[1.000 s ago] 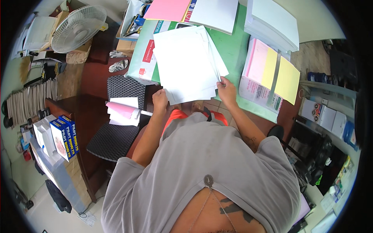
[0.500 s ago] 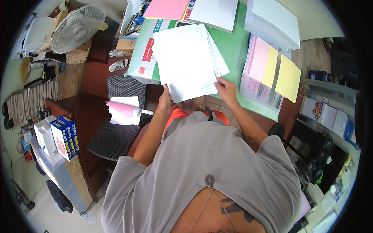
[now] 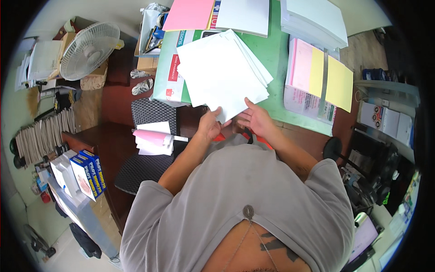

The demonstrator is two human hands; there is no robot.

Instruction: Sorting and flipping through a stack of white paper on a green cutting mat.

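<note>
A fanned bundle of white paper sheets [image 3: 217, 68] lies tilted over the near edge of the green-topped table [image 3: 281, 97]. My left hand [image 3: 210, 125] pinches its near corner, thumb on top and fingers beneath. Along the lower right edge, my right hand [image 3: 259, 119] has its thumb over the sheets and its fingers below, slightly spread. The two hands' fingertips come close together under the corner. Several sheets stick out unevenly on the bundle's right side.
Pink paper [image 3: 188, 13] and a white stack [image 3: 242, 17] lie at the table's far side. On the right are a strapped pink-and-yellow bundle [image 3: 331, 77] and a tall white stack [image 3: 312, 20]. A black woven chair [image 3: 142, 170] holds papers [image 3: 154, 138]; a fan [image 3: 89, 51] stands far left.
My hands have drawn closer together at the near corner of the sheets. The right hand has slid inward and down along the edge, and the bundle has turned slightly.
</note>
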